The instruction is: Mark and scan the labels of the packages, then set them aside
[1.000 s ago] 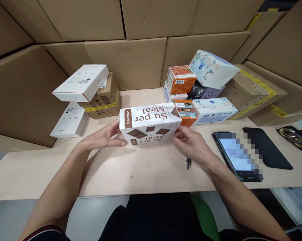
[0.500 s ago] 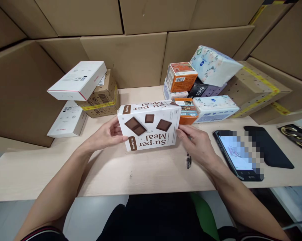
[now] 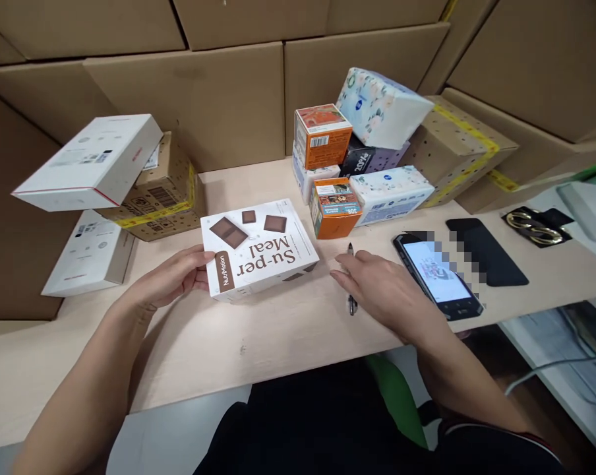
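A white "Su-per Meal" box with brown chocolate pictures lies flat on the pale wooden table. My left hand grips the box's left end, thumb on top. My right hand has come off the box and hovers palm down over a black pen, fingers spread and holding nothing. A phone with a lit screen lies just right of that hand.
An orange box, tissue packs and other small boxes pile at the back right beside a taped carton. White flat boxes and a small carton sit at left. Cardboard cartons wall the table. A black pad lies right.
The box was turned from standing on its long edge to lying flat. My right hand let go of it and moved right over the pen. The view shifted rightwards.
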The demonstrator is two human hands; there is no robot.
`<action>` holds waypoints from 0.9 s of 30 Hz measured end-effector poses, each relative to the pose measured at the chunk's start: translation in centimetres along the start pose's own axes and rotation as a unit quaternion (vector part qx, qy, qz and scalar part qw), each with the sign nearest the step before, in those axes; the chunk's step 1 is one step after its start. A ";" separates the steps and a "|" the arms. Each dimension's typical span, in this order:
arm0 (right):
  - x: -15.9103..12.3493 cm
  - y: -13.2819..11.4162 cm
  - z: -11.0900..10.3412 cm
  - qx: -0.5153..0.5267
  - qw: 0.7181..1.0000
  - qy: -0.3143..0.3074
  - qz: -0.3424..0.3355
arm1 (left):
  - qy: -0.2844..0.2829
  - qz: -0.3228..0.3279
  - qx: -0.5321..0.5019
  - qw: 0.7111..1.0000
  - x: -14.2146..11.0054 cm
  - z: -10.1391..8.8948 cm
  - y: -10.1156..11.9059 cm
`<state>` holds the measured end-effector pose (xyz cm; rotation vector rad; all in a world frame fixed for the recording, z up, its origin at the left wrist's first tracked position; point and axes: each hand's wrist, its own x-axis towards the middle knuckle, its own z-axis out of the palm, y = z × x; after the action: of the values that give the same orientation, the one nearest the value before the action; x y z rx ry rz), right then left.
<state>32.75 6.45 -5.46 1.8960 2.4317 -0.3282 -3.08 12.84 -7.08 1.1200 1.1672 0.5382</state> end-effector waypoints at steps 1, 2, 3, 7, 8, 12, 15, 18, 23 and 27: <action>-0.3 0.1 0.3 -0.022 1.000 -0.019 0.009 | -0.010 -0.006 0.001 1.000 0.0 -0.1 0.0; -0.5 0.1 0.6 -0.033 0.999 -0.037 0.011 | -0.019 -0.011 0.002 1.000 0.1 -0.3 -0.1; -0.6 0.2 0.9 -0.036 0.998 -0.051 0.010 | -0.026 -0.015 0.005 1.000 0.1 -0.4 -0.1; -0.6 0.3 1.8 -0.013 0.998 -0.067 0.005 | -0.043 -0.009 0.035 0.998 -0.3 -0.6 -0.2; -0.6 0.3 1.9 -0.007 0.998 -0.065 0.005 | -0.042 -0.007 0.050 0.998 -0.5 -0.5 -0.1; -1.1 0.5 2.1 0.015 0.999 -0.040 0.008 | -0.010 -0.026 0.124 0.992 -1.3 -0.3 0.6; -2.4 1.5 2.5 0.054 0.998 0.022 0.021 | 0.000 -0.062 0.160 0.985 -1.6 -0.1 1.2; -4.4 3.2 2.9 0.100 0.988 0.101 0.053 | 0.003 -0.078 0.159 0.984 -1.7 0.0 1.4; -7.7 6.0 3.1 0.077 0.946 0.254 0.186 | 0.003 -0.051 0.115 0.992 -1.6 0.7 0.8; -8.7 8.3 3.8 0.037 0.941 0.231 0.244 | -0.013 -0.024 0.097 0.995 -1.7 1.9 0.9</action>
<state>42.53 -0.69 -8.92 2.7750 2.0666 0.0605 -1.76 11.09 -5.55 1.2575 1.2410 0.3783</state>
